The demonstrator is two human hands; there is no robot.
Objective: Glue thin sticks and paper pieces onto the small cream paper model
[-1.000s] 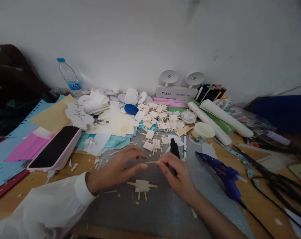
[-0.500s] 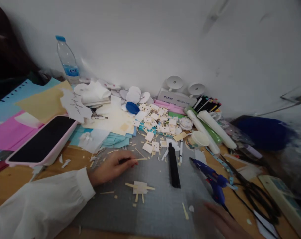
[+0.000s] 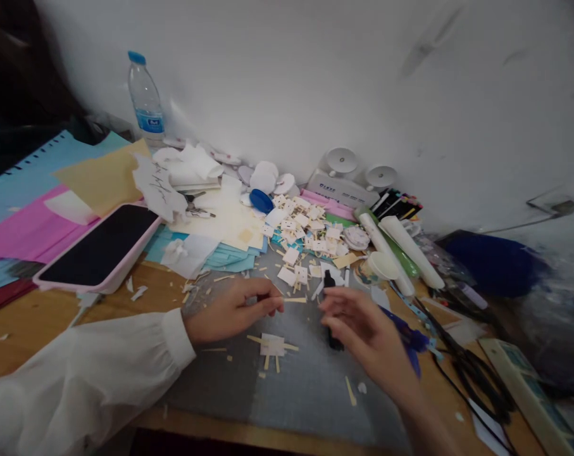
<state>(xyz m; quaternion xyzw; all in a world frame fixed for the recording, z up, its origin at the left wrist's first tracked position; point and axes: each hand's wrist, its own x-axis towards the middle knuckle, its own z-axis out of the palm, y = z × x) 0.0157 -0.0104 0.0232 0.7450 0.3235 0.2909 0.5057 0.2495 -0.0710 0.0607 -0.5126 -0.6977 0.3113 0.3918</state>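
My left hand (image 3: 232, 308) rests on the grey cutting mat (image 3: 305, 392) and pinches a thin wooden strip (image 3: 293, 299) that points right. My right hand (image 3: 362, 332) hovers just right of the strip's free end, slightly blurred, fingers loosely spread and holding nothing. It partly covers a black utility knife (image 3: 331, 309). Below the strip lies a small white paper square with several thin strips sticking out from it (image 3: 272, 346).
Many small paper squares (image 3: 305, 231) lie beyond the mat. A phone in a pink case (image 3: 99, 247) and coloured paper sheets (image 3: 35, 215) lie left. A blue glue gun (image 3: 410, 339), black scissors (image 3: 476, 370), a paper cup (image 3: 380, 266), white rolls (image 3: 410, 250) and a water bottle (image 3: 145, 98) stand around.
My right hand came back from the lower right to the strip's end, above the knife. My left hand stayed on the mat with the strip. The camera shifted slightly.
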